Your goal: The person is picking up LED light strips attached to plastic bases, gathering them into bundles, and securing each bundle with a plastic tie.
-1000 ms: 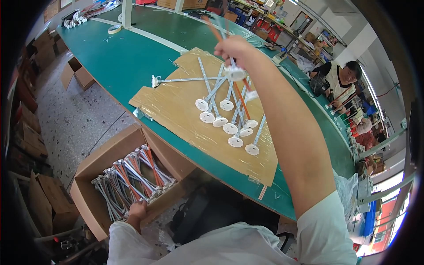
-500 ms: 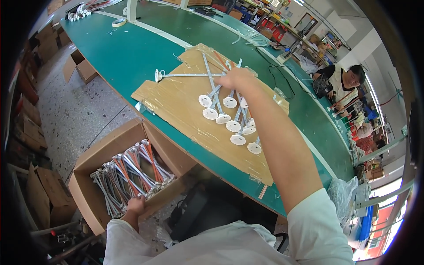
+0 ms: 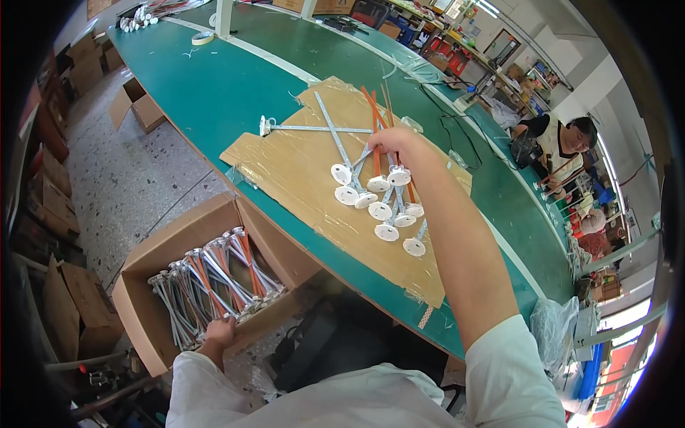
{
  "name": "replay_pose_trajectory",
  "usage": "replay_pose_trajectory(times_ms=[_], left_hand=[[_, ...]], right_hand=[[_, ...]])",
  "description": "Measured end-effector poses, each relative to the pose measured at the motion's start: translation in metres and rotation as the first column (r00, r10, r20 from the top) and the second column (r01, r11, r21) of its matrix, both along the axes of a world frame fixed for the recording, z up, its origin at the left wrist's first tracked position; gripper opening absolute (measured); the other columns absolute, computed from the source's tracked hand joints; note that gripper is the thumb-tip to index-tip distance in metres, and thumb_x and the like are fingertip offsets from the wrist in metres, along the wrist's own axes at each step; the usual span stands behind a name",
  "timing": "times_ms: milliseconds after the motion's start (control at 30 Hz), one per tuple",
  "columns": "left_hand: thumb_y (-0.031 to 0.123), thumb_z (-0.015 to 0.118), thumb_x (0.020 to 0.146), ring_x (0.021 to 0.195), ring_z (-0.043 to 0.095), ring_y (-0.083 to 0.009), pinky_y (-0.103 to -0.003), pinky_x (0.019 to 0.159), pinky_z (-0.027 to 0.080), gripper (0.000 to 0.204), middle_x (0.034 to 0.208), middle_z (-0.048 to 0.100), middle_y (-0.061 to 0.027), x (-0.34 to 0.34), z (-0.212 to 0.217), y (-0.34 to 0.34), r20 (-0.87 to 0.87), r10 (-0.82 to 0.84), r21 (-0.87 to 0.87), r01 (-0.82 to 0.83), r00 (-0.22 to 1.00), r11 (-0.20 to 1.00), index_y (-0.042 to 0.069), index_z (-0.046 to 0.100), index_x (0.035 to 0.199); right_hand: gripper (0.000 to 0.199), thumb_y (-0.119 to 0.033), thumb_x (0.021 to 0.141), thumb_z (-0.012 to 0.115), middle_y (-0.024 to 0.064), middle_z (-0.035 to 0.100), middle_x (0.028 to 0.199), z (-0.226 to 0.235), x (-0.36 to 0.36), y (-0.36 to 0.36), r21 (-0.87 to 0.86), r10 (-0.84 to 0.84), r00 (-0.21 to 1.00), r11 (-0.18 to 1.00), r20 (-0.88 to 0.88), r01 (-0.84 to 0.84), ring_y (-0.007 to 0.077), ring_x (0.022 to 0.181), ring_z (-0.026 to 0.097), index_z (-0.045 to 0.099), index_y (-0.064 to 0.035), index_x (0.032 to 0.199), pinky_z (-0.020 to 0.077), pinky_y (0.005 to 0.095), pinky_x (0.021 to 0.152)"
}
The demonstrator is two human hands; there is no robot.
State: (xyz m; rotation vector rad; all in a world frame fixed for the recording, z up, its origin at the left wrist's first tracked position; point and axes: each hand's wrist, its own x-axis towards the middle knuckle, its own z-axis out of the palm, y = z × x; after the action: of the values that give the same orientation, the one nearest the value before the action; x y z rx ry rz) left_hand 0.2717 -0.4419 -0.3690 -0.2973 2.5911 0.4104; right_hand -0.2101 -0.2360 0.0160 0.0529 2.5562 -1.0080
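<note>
My right hand (image 3: 394,140) reaches over a flat cardboard sheet (image 3: 285,162) on the green table, its fingers closed around the strips of a few pieces. These are orange and pale strips (image 3: 377,160) with white round disc ends (image 3: 399,175). More such pieces lie crossed around it, several discs (image 3: 386,232) toward me; one strip (image 3: 321,129) points left, its disc at the sheet's far edge. Down at the left, my left hand (image 3: 220,332) is curled over the near rim of an open cardboard box (image 3: 143,317). Bundled white, grey and orange strips (image 3: 207,278) fill much of the box.
The green table (image 3: 178,78) bears a tape roll (image 3: 203,38), a white-ended bundle (image 3: 139,19) and black cables (image 3: 457,121). Another person (image 3: 564,143) works across the table at the right. Clear plastic bags (image 3: 553,328) hang by the right edge; an empty-looking carton (image 3: 135,105) stands on the floor.
My right hand has drawn slightly nearer and right, and orange strips now stand out within its grasp. The whole view has shifted a little. My left hand stays at the box rim.
</note>
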Motion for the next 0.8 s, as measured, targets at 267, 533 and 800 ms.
replay_pose_trajectory(times_ms=[267, 533, 800], left_hand=[[0.05, 0.074, 0.073, 0.085, 0.065, -0.0387, -0.048, 0.077, 0.052, 0.056, 0.091, 0.066, -0.02, -0.008, -0.008, -0.005, -0.049, -0.018, 0.021, 0.019, 0.999, 1.0, 0.005, 0.059, 0.103], [0.053, 0.073, 0.072, 0.089, 0.065, -0.0383, -0.047, 0.078, 0.052, 0.062, 0.097, 0.067, -0.0195, -0.002, 0.001, 0.004, 0.002, 0.007, -0.023, -0.007, 1.0, 1.0, 0.005, 0.056, 0.109], [0.045, 0.068, 0.076, 0.097, 0.065, -0.0351, -0.044, 0.084, 0.052, 0.046, 0.107, 0.068, -0.0172, -0.029, 0.039, 0.022, 0.27, 0.101, -0.034, -0.095, 0.958, 0.995, 0.007, 0.069, 0.101]], right_hand=[[0.018, -0.012, 0.07, 0.069, -0.0033, 0.038, 0.053, 0.035, -0.002, 0.02, -0.325, -0.007, 0.998, 0.945, 0.064, 0.027, 0.0061, 0.04, 0.028, 0.051, -0.0109, 0.067, 0.0196, 0.0244, 0.036], [0.018, -0.02, 0.093, 0.051, -0.0043, 0.042, 0.058, 0.135, 0.068, 0.088, -0.71, 0.268, 0.923, 0.59, -0.277, -0.385, 0.0036, 0.04, 0.03, 0.055, -0.0033, 0.087, 0.0255, 0.02, 0.036], [0.029, -0.028, 0.102, 0.045, 0.0073, 0.059, 0.083, 0.144, 0.109, 0.233, -0.46, 0.175, 0.878, 0.797, -0.445, -0.392, 0.0137, 0.072, 0.058, 0.045, -0.007, 0.082, 0.0467, 0.0255, 0.069]])
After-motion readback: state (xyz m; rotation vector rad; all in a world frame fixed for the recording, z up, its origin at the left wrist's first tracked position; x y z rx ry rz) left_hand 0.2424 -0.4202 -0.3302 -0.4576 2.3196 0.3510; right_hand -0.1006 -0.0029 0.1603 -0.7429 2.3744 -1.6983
